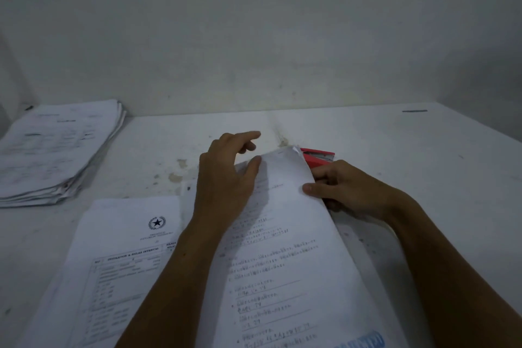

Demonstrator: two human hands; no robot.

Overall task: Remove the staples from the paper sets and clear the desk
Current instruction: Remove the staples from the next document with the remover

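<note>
- The paper set (282, 234) is the sheaf under both hands, running from the near edge of the desk up to a curled top corner just past the fingertips.
- The left hand (226, 181) lies palm-down on the upper left part of that paper set, fingers fairly straight and spread; its thumb presses the top sheet just below the curled corner, while the index finger lifts clear and points away over the desk.
- The right hand (344, 189) is curled at the right edge of the same set, thumb lying on top of the sheet and the other fingers folded beneath and beside it, so it pinches the paper's edge.
- The red stapler (317, 157) sits just beyond the right hand's knuckles, touching or nearly touching the lifted paper corner; the hand also seems wrapped round its near end, though how firmly cannot be told.
- Both forearms come in from the near edge, the left one crossing over the sheets, the right one alongside them.
- Left of the left forearm lies a printed sheet with a star emblem (121, 263), partly tucked under the held set.
- Well to the left of both hands, a thick paper stack (56, 150) rests by the wall.
- Everything sits on the white desk (409, 150), stained near the left fingertips.
</note>
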